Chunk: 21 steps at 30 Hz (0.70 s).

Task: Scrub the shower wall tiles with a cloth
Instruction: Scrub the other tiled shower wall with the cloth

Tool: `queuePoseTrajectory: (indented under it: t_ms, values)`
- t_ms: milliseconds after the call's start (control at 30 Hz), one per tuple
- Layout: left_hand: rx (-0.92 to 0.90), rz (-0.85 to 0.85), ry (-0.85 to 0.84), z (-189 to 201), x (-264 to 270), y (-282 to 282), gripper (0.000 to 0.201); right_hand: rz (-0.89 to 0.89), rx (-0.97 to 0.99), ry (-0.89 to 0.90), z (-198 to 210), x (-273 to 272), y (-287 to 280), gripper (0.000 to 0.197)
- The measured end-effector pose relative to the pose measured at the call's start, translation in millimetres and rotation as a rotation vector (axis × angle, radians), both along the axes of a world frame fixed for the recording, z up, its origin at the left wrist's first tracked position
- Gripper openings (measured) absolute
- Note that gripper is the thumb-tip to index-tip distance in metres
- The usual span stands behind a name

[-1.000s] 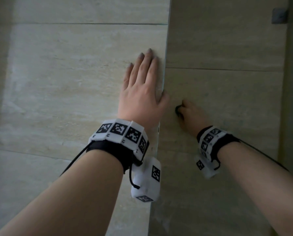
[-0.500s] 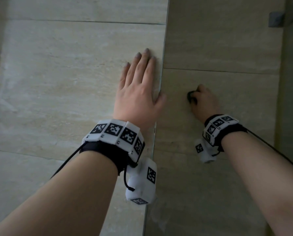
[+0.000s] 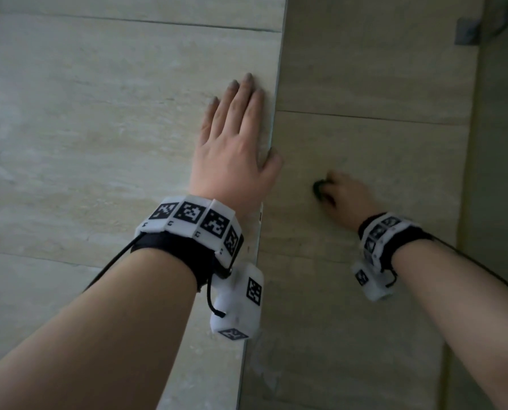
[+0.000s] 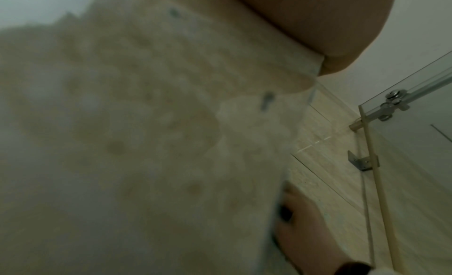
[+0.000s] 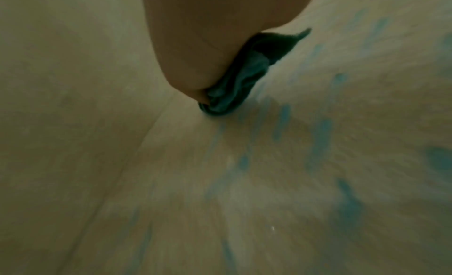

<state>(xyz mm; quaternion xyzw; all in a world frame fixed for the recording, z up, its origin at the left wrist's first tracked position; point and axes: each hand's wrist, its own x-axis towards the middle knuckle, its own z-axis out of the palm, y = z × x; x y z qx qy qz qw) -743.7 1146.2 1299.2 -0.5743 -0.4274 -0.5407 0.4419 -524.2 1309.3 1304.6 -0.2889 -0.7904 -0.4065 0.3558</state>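
The right hand (image 3: 345,196) clenches a bunched dark cloth (image 5: 229,85) and presses it against the tiled shower wall (image 3: 365,149). To its left, the left hand (image 3: 235,149) lies flat with fingers straight, bracing at the wall's corner edge. On wet-looking tile, that bracing palm may slip, or the small wad may work out of the grip.

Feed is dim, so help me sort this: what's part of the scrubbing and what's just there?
In use: cloth in right hand; wall tiles; left hand, flat on glass panel.
Idle: metal bracket; glass door hardware.
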Motion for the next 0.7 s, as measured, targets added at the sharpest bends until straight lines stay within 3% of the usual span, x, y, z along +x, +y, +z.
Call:
queuePoseTrajectory:
  t_ms: [100, 167, 300, 400, 567, 633, 700]
  values:
    - [0.005, 0.004, 0.001, 0.0, 0.1, 0.2, 0.073, -0.078, -0.029, 0.231, 17.8, -5.0, -1.6, 0.013]
    - [0.0, 0.0, 0.004, -0.2, 0.1, -0.1, 0.073, -0.03, -0.035, 0.249, 7.3, -12.5, -1.1, 0.012]
    - [-0.015, 0.008, -0.001, 0.5, 0.4, -1.8, 0.074, 0.036, -0.012, -0.194, -39.9, -15.3, 4.0, 0.009]
    - [-0.019, 0.006, 0.0, -0.2, 0.7, -2.0, 0.074, 0.012, 0.0, -0.32, -26.6, -8.2, 8.3, 0.008]
    - [-0.007, 0.008, 0.007, 0.1, -0.4, -0.4, 0.074, -0.037, 0.047, 0.3, 25.0, -3.1, 7.3, 0.008]
    - [-0.007, 0.005, 0.009, 0.1, -0.1, -0.9, 0.074, -0.038, 0.046, 0.304, 21.3, -13.1, 6.1, 0.011]
    - [-0.005, -0.003, 0.006, -0.2, 0.2, -0.9, 0.074, -0.004, 0.054, 0.135, 4.5, -25.0, 5.8, 0.016]
